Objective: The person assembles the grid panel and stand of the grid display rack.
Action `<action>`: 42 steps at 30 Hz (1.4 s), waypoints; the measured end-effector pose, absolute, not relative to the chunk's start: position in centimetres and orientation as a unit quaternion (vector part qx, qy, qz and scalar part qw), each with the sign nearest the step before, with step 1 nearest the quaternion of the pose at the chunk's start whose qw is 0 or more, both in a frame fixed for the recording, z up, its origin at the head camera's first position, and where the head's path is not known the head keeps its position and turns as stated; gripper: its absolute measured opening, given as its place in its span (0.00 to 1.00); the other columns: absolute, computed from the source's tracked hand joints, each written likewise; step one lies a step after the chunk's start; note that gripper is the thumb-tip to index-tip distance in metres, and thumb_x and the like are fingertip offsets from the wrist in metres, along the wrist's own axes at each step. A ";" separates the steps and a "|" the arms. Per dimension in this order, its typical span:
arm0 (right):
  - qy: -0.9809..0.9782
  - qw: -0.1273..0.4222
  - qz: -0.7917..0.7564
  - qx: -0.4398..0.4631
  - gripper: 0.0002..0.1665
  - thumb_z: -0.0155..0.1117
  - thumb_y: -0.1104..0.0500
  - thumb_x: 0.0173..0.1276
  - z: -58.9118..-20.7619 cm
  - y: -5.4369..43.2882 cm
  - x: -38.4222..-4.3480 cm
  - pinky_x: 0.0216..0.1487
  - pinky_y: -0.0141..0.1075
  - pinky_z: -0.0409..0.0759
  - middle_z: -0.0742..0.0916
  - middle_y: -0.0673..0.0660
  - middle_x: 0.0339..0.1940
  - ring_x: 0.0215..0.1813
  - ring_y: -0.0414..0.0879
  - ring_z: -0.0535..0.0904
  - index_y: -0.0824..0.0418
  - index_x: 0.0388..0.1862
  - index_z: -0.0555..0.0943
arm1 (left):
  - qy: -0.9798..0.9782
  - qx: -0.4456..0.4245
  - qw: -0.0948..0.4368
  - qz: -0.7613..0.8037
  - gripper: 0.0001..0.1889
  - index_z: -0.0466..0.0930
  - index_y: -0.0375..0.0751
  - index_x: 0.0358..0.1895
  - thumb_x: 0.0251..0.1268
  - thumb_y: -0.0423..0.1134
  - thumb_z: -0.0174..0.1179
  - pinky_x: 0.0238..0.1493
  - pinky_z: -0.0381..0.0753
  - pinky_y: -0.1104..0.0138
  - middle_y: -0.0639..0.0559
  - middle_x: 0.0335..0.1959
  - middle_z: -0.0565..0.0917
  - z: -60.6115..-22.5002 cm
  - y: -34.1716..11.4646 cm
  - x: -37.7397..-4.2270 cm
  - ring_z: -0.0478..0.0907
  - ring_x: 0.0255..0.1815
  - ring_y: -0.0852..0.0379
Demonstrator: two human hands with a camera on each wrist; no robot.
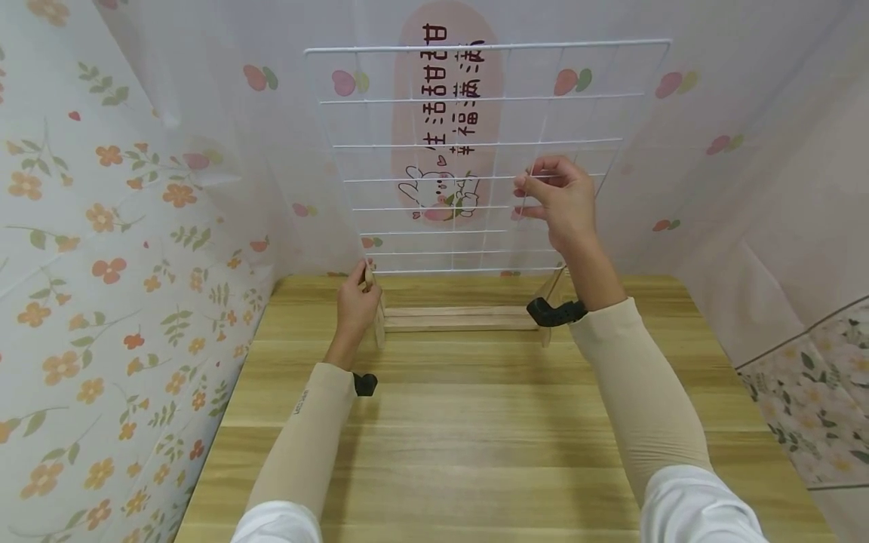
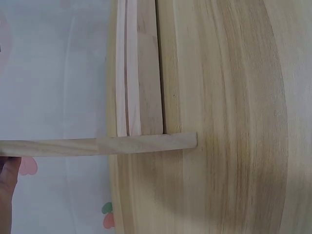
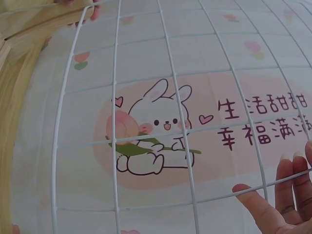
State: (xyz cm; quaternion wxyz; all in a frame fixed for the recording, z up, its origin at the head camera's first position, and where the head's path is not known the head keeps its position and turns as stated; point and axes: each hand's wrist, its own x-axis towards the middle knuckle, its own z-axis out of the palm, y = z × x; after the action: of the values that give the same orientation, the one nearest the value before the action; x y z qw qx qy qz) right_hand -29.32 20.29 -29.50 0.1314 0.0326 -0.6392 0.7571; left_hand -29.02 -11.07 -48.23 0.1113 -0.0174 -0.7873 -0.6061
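Observation:
A white wire grid panel [image 1: 489, 47] stands tilted up against the back, its lower edge at the tops of a pale wooden stand [image 1: 462, 318]. My right hand [image 1: 566, 204] pinches the grid's wires right of its middle, thumb in front and fingers behind; the right wrist view shows the thumb against a wire [image 3: 229, 195]. At the grid's lower left corner, my left hand [image 1: 357, 302] grips the top of the stand's left upright. In the left wrist view this upright [image 2: 146, 144] crosses the end of the crossbar, and only part of the hand [image 2: 7, 190] shows.
The stand rests on a wood-grain table [image 1: 448, 437] near its back edge. Behind hangs a white cloth [image 1: 271, 151] with a rabbit print and lettering. A flowered cloth [image 1: 136, 264] borders the left side, another [image 1: 815, 392] the right.

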 end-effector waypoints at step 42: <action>-0.618 0.109 0.778 0.020 0.12 0.73 0.68 0.57 -31.2 20.7 -29.9 0.41 0.51 0.84 0.82 0.58 0.35 0.34 0.48 0.83 0.64 0.36 0.77 | -0.741 -0.093 0.230 -0.624 0.27 0.70 0.38 0.67 0.64 0.35 0.61 0.57 0.77 0.63 0.42 0.55 0.81 -34.9 -11.1 -30.3 0.76 0.56 0.47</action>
State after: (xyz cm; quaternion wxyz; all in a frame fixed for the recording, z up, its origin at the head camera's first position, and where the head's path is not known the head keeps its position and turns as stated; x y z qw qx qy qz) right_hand -29.88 20.74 -31.19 0.1092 0.0203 -0.6181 0.7782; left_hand -30.35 -11.12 -34.93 0.2300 -0.0930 -0.7412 -0.6237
